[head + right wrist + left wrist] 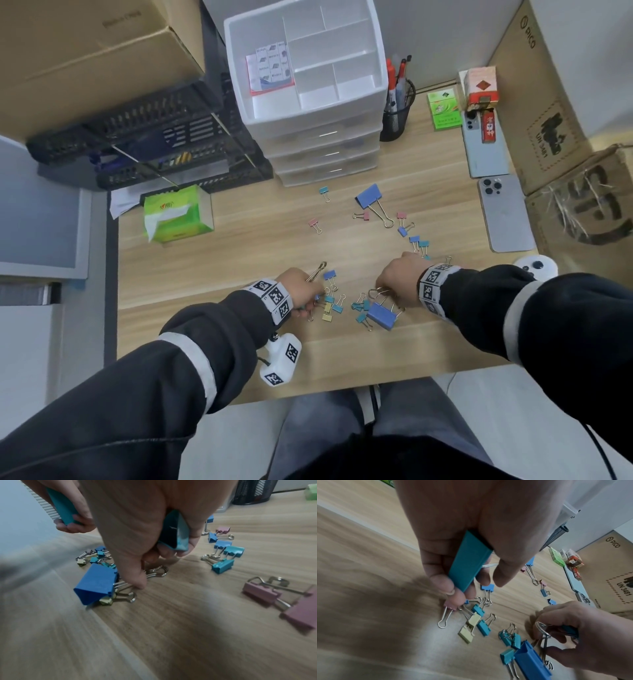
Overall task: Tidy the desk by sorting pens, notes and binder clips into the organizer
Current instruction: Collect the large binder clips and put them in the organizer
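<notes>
Many coloured binder clips lie scattered on the wooden desk (239,246). My left hand (301,287) grips a large teal binder clip (469,562) in its curled fingers, above a cluster of small clips (330,303). My right hand (399,277) holds another teal clip (176,534) in the palm while its fingers pinch the wire handles of a large blue binder clip (382,315), also seen as the blue clip (97,584). A second large blue clip (370,197) lies further back. The white drawer organizer (373,92) stands at the rear with sticky notes (270,68) in its left compartment.
A black mesh cup with pens (397,109) stands right of the organizer. Two phones (507,212) and small boxes (443,109) lie at the right, a green tissue box (178,214) and black trays (144,144) at the left. Cardboard boxes (555,113) flank the desk.
</notes>
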A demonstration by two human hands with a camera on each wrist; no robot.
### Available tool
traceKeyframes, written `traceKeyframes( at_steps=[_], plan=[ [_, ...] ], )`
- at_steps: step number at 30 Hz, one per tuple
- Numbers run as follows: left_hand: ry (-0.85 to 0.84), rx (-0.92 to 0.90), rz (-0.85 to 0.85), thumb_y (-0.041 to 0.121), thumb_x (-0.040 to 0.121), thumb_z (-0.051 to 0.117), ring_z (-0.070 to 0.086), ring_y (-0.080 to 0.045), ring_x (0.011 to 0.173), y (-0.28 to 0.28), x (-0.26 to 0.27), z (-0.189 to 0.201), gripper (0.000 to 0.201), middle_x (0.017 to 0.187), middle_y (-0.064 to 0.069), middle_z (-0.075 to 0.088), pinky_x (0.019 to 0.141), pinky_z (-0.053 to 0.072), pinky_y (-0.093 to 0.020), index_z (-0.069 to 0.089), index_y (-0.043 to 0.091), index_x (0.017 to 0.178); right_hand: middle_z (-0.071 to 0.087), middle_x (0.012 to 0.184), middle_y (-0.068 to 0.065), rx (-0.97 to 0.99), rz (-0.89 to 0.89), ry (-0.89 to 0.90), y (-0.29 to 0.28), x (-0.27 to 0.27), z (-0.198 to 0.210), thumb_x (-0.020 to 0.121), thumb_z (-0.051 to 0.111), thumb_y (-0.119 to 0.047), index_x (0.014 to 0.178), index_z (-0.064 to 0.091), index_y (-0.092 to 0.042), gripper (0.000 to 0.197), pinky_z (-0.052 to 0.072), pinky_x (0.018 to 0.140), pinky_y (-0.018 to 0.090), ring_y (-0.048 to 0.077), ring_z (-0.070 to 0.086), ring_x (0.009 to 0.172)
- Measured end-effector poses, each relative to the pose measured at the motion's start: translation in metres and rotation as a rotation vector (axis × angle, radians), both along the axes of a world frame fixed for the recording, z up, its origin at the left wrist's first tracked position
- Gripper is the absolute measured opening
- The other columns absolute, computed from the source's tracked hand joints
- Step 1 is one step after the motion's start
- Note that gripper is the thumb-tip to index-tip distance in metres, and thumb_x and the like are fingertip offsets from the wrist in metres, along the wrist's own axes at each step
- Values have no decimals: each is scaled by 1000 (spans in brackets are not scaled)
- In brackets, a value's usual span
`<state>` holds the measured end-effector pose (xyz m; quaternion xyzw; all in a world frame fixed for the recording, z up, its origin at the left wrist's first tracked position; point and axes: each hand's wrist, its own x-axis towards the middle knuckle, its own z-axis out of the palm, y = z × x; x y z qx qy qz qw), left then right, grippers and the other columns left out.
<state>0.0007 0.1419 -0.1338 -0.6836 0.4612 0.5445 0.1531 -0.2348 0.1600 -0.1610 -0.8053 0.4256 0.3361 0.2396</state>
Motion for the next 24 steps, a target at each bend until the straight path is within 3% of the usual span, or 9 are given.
traceKeyframes(
  at_steps=[3,8,10,13,15,17,19,21,24],
  plan=[
    [16,-4,-40,23,87,63,55,-21,43,-3,-2,1,26,68,-15,67,46,44,-24,71,-1,89,64,89,-9,2,-5,-1,0,-1,0,80,66,-27,90,60,-30,12,44,89,34,18,61,88],
    [54,-28,-93,32,77,69,63,-28,58,-10,-7,6,27,68,-18,71,61,52,-35,72,5,80,67,94,-7,66,-131,-93,-10,-4,15,69,76,-42,101,65,-30,36,51,81,31,20,63,88],
    [90,-38,-87,34,75,74,68,-34,62,-15,-10,10,30,72,-19,73,63,56,-38,72,5,82,65,88,-7,71,-193,-151,-17,-5,24,68,76,-39,98,67,-30,32,54,77,30,20,63,84],
    [161,-12,-64,34,76,80,59,-31,52,-23,-16,16,34,62,-15,65,49,51,-29,70,3,85,58,70,-9,30,-304,-268,-25,-4,34,70,67,-26,77,63,-31,9,54,71,29,19,60,75],
    [183,14,-60,37,76,83,53,-23,45,-28,-20,20,38,60,-11,62,47,45,-25,68,4,88,50,59,-7,-7,-357,-377,-32,2,38,67,62,-22,59,46,-33,20,52,64,28,20,53,65],
    [182,9,-95,40,73,84,55,-22,46,-35,-23,23,38,63,-11,66,49,46,-24,68,9,84,48,55,-4,-69,-346,-465,-42,6,43,63,59,-25,55,39,-31,23,52,61,33,21,49,58],
    [178,-2,-144,41,71,84,60,-23,53,-41,-24,24,34,66,-12,69,52,47,-23,67,12,78,46,54,-4,-103,-300,-503,-54,9,45,62,60,-23,55,35,-30,26,53,63,34,21,46,56],
    [191,-11,-148,34,75,82,61,-22,56,-46,-23,24,27,66,-10,70,52,47,-21,67,12,76,42,52,-9,-118,-283,-518,-61,13,47,64,60,-21,60,37,-33,27,54,73,33,18,45,56],
    [190,-29,-116,25,81,81,64,-16,52,-56,-17,24,23,68,-8,70,50,47,-19,63,11,80,51,62,-13,-163,-372,-484,-73,11,38,74,61,-28,76,50,-35,14,47,68,28,18,55,69]
  ],
)
